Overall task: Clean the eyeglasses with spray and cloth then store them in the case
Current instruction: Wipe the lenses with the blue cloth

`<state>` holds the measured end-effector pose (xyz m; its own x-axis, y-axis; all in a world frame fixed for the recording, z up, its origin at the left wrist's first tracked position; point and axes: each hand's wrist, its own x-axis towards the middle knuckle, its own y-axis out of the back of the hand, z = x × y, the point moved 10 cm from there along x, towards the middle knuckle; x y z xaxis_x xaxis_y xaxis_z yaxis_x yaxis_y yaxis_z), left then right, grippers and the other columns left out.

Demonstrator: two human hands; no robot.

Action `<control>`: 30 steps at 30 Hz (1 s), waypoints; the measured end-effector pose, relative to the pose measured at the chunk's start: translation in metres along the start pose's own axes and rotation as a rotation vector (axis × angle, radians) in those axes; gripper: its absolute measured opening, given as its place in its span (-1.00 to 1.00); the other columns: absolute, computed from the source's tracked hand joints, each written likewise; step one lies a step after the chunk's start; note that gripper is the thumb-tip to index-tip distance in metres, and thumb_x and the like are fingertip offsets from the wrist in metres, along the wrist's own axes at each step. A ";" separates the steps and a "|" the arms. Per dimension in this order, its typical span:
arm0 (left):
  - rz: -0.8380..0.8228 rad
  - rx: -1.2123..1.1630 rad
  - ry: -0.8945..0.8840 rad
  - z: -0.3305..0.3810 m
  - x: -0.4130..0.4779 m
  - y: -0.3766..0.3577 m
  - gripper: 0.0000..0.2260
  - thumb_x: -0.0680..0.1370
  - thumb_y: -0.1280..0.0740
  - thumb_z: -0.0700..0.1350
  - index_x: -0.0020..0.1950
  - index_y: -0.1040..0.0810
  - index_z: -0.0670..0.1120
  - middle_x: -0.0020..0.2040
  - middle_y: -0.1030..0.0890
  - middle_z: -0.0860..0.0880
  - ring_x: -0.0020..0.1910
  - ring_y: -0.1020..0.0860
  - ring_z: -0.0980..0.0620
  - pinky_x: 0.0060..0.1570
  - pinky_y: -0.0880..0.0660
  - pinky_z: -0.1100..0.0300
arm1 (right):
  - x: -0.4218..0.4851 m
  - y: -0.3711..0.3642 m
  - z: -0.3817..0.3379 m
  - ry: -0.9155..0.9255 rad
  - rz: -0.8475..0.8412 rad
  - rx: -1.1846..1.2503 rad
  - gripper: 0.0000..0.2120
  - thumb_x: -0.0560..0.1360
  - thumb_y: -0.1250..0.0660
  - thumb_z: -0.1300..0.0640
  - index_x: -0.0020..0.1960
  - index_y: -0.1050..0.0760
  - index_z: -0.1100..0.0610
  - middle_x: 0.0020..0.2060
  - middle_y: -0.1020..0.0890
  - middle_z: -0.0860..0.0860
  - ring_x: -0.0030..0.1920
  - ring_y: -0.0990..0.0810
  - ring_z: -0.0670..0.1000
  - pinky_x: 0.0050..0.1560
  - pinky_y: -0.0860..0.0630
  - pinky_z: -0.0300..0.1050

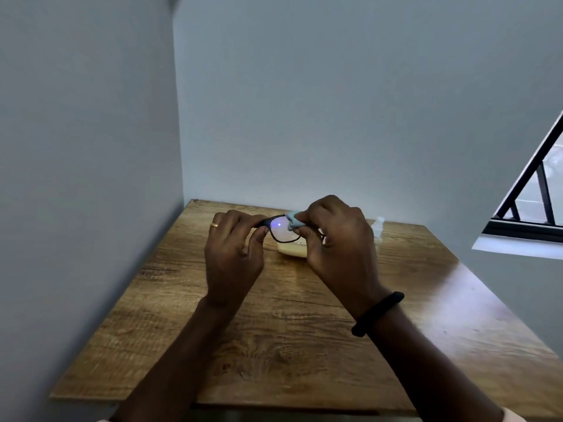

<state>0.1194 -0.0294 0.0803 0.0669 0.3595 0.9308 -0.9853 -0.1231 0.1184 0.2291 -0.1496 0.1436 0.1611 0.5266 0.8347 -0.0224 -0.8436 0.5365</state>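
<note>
Pinching the eyeglasses (285,231) by the left end of the dark frame with the left grip (234,254), closed on the frame. Pressing a pale blue cloth (293,220) onto the right lens with the right grip (338,242), closed round cloth and frame together. Held up off the wooden table (274,330), above the yellow case (292,249). Right of the case, standing on the table: clear spray bottle (377,226), partly hidden behind the right grip

head-worn view, angled forward and down, table (274,345) near
</note>
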 end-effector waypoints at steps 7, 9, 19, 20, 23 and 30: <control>-0.026 -0.018 -0.008 0.001 -0.001 -0.001 -0.93 0.57 -0.43 -0.28 0.02 -0.71 -0.20 -0.14 -0.65 -0.08 -0.13 -0.52 -0.02 -0.02 -0.33 0.25 | -0.004 -0.018 -0.011 0.040 -0.018 -0.089 -0.87 0.47 -0.43 0.16 0.00 -0.68 0.10 -0.13 -0.62 -0.01 -0.16 -0.56 0.06 -0.14 -0.35 -0.02; -0.031 -0.018 -0.006 0.000 -0.002 -0.001 -0.92 0.57 -0.42 -0.27 0.02 -0.71 -0.22 -0.14 -0.65 -0.09 -0.12 -0.52 -0.02 -0.02 -0.32 0.28 | -0.004 -0.021 -0.018 0.060 -0.032 -0.076 -0.87 0.48 -0.42 0.17 0.01 -0.68 0.11 -0.12 -0.63 0.00 -0.14 -0.55 0.06 -0.12 -0.36 0.00; -0.017 -0.035 0.039 -0.004 0.000 0.002 -0.90 0.53 -0.42 -0.32 0.00 -0.70 -0.21 -0.16 -0.64 -0.10 -0.16 -0.55 -0.09 -0.16 -0.48 0.08 | -0.017 -0.021 -0.028 0.101 -0.126 -0.079 -0.79 0.48 -0.27 0.16 -0.06 -0.69 0.13 -0.11 -0.64 0.03 -0.13 -0.57 0.10 -0.08 -0.42 0.05; -0.020 -0.034 0.037 -0.004 0.000 0.001 -0.90 0.52 -0.43 -0.33 0.00 -0.70 -0.21 -0.16 -0.64 -0.10 -0.16 -0.55 -0.09 -0.16 -0.48 0.06 | -0.019 -0.019 -0.026 0.100 -0.130 -0.085 -0.79 0.48 -0.27 0.16 -0.06 -0.69 0.13 -0.12 -0.64 0.03 -0.13 -0.57 0.12 -0.08 -0.41 0.05; -0.027 -0.034 0.025 -0.002 0.000 0.001 -0.90 0.52 -0.43 -0.33 0.01 -0.70 -0.21 -0.15 -0.64 -0.10 -0.15 -0.55 -0.09 -0.17 -0.50 0.03 | -0.021 -0.016 -0.017 0.065 -0.151 -0.125 -0.84 0.47 -0.32 0.18 -0.05 -0.68 0.11 -0.10 -0.64 0.01 -0.10 -0.58 0.11 -0.08 -0.35 0.00; -0.019 -0.030 0.025 -0.001 0.000 0.002 -0.88 0.51 -0.43 -0.36 0.01 -0.71 -0.22 -0.14 -0.65 -0.11 -0.13 -0.56 -0.13 -0.14 -0.49 0.01 | -0.012 -0.007 0.003 -0.042 -0.083 -0.149 -0.87 0.41 -0.47 0.17 -0.03 -0.69 0.09 -0.15 -0.61 -0.02 -0.16 -0.56 0.07 -0.11 -0.31 -0.04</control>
<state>0.1172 -0.0287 0.0802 0.0817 0.3845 0.9195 -0.9883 -0.0883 0.1247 0.2305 -0.1508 0.1296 0.2091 0.5864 0.7825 -0.1526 -0.7709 0.6184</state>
